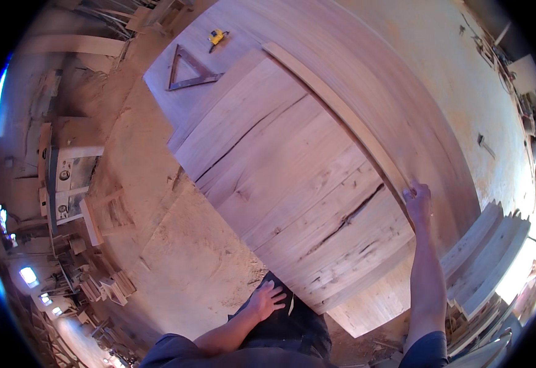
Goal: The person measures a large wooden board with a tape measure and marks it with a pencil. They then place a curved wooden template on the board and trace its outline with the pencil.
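Note:
My right hand (420,202) is closed around the near end of a long, narrow wooden strip (341,119). This strip lies along the right edge of a wide wooden panel (286,172) with dark cracks and knots. The panel lies over a larger wooden board (403,92). My left hand (266,300) rests open on my dark trousers, fingers spread, close to the panel's near corner. On the far left part of the board lie a triangular frame (188,70) and a small yellow-and-black tool (217,38) whose kind I cannot make out.
Several long planks (482,257) are stacked at the right, beside my right forearm. A machine or bench (71,178) stands to the left, with wood offcuts (111,288) below it. Sawdust covers the floor (176,245). A small tool (485,146) lies at the far right.

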### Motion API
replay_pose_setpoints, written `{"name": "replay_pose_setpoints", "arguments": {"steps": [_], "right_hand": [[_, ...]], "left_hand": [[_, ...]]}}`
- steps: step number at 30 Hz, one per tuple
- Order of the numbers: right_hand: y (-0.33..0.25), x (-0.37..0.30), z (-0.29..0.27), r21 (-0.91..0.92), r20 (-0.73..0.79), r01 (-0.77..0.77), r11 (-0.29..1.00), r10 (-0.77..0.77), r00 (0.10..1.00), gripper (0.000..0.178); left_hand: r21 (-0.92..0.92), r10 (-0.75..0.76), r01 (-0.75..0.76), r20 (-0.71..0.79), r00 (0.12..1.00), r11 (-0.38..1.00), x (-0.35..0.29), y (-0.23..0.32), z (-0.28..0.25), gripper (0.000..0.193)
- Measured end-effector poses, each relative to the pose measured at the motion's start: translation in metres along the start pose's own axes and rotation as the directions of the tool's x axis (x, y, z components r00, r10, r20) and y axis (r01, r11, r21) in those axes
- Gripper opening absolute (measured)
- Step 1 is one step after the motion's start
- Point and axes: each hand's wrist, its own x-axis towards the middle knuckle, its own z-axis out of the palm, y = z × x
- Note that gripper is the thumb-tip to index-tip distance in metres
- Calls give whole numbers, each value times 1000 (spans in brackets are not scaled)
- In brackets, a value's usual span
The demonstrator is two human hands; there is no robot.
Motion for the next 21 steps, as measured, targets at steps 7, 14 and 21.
{"name": "replay_pose_setpoints", "arguments": {"steps": [7,14,21], "right_hand": [[23,39,25,220,302,-158,963,87,949,39],[28,47,25,313,240,24,950,-103,965,36],[-6,52,-8,351,439,-83,933,-85,894,21]], "left_hand": [[-7,17,-16,73,997,1000,10,-22,4,95],[-39,82,-78,102,991,996,21,-32,7,75],[-107,161,-148,127,979,983,27,-41,16,72]]}}
